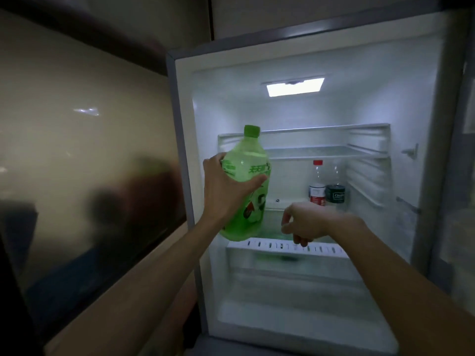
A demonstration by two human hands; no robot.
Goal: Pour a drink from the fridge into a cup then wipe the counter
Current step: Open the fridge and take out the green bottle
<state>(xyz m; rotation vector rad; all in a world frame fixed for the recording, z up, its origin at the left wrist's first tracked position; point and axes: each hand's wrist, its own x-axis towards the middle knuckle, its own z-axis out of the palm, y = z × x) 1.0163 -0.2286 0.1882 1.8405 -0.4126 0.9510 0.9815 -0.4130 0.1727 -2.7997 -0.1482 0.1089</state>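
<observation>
Bottle [245, 186] near-upright, cap up, in left hand [226, 191]

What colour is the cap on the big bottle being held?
Green, matching the green bottle in the left hand; the cap shows clearly in the head view.

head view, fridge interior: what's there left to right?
Left hand gripping the green bottle → right hand, loosely curled and empty → red-capped bottle → dark-labelled bottle, both at the back of the shelf.
</observation>
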